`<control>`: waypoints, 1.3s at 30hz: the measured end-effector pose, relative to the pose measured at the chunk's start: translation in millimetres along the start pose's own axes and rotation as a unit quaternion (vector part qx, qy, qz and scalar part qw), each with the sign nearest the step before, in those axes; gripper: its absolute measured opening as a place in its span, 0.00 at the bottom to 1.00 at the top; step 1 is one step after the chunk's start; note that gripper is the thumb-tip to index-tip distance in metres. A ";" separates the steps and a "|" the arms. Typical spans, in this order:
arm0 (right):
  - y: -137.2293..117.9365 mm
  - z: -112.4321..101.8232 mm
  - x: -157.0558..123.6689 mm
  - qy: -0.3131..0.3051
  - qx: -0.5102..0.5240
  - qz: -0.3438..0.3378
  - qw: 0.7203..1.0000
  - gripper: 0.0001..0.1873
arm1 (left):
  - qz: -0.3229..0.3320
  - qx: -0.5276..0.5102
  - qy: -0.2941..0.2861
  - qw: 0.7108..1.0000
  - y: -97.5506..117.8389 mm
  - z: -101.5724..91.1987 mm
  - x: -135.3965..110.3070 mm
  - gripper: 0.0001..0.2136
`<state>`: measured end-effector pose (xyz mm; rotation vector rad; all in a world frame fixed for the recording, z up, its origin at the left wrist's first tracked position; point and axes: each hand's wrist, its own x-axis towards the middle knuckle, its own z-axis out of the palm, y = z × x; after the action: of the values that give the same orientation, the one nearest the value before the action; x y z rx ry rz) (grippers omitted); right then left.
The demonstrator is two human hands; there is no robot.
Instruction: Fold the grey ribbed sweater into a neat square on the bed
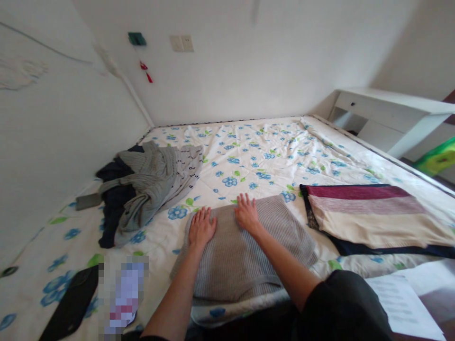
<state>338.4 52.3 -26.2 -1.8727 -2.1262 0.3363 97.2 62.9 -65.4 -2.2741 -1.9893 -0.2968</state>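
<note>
A grey ribbed knit sweater (231,255), folded into a broad flat shape, lies on the bed in front of me. My left hand (202,227) rests flat on its far left part, fingers stretched out. Near the middle of its far edge, my right hand (246,213) also lies flat with the fingers spread. Neither hand grips the cloth. To the right is a stack of folded clothes (362,213), a striped maroon, pink and cream one on top of dark ones. A loose heap of grey and dark clothes (145,175) lies to the left.
The bed's sheet (245,166) has blue flowers. A black phone-like object (73,303) and a blurred-out item (124,296) lie at front left, a small grey object (88,201) by the heap. Printed papers (401,303) lie at front right; a white desk (387,113) stands beyond the bed.
</note>
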 end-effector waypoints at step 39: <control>194.8 -29.9 -134.6 -0.069 -0.097 0.182 0.976 0.42 | -0.104 0.007 -0.092 0.990 -57.1 -42.7 -105.6 0.33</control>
<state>544.8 -56.5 -76.3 -2.4246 -1.9491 0.3551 24.4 -40.4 -49.3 -2.1582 -2.3155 -0.0913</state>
